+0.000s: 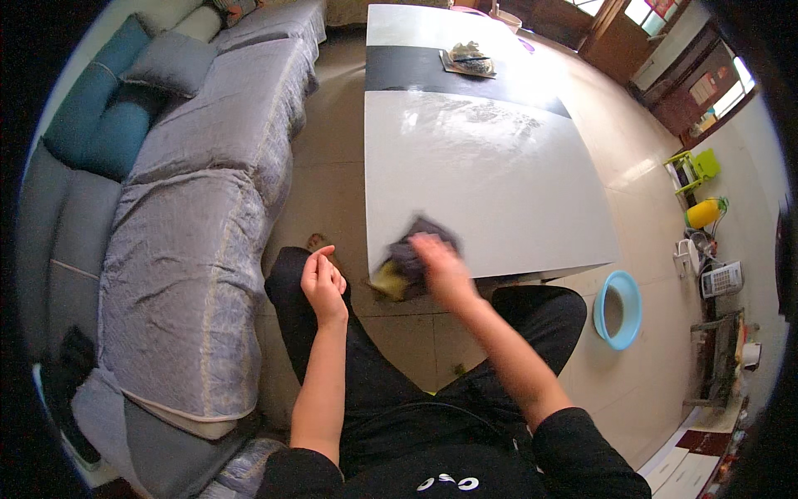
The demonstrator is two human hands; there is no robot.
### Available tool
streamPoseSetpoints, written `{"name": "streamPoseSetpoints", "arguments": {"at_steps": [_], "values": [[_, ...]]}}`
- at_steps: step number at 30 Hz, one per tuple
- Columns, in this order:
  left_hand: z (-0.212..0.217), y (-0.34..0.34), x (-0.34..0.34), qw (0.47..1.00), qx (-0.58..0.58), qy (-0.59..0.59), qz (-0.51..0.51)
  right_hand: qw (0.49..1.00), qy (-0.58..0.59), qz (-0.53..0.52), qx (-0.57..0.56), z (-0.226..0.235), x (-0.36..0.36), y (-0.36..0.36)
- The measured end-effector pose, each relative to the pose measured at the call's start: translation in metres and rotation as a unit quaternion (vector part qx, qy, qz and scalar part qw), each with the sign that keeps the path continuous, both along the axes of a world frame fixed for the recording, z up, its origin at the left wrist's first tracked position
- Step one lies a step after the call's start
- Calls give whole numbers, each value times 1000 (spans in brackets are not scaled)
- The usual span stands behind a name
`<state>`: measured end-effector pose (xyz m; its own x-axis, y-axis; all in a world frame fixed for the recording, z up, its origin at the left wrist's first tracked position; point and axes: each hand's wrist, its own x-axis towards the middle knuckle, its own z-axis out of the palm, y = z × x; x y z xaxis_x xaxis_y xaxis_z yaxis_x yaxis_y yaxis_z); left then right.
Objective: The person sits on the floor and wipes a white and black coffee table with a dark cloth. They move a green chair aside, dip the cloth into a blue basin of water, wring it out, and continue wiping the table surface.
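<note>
My right hand (442,268) presses a dark grey cloth (422,235) onto the near left corner of a table (478,179) with a glossy pale top. A yellowish part (388,281) of the cloth hangs past the table's edge. Both hand and cloth are smeared by motion. My left hand (325,283) is held over my left knee, apart from the table, its fingers curled in loosely with nothing seen in them. Wet-looking streaks (499,125) shine on the tabletop beyond the cloth.
A small tray-like object with a crumpled pale thing (470,60) stands on the table's dark band. To the left runs a covered sofa (179,283) with cushions (170,62). A blue basin (618,309) sits on the floor at right, near a green chair (694,169).
</note>
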<state>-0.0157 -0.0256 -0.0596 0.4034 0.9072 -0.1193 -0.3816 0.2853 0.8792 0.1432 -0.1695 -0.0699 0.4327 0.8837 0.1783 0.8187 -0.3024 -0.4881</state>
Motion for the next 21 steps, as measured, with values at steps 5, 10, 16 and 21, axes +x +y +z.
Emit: {"name": "streamPoseSetpoints", "arguments": {"at_steps": [5, 10, 16, 21], "values": [[0, 5, 0, 998, -54, -27, 5, 930, -64, -360, -41, -23, 144, -142], [1, 11, -3, 995, -89, -37, 2, 787, -63, -552, -269, -15, 159, -149], [-6, 13, 0, 994, -102, -37, -24, 942, -214, -245, -79, -32, 35, 23], [-6, 9, 5, 995, -85, 30, -53, 985, -141, -60, -80, -6, -54, 80]]}}
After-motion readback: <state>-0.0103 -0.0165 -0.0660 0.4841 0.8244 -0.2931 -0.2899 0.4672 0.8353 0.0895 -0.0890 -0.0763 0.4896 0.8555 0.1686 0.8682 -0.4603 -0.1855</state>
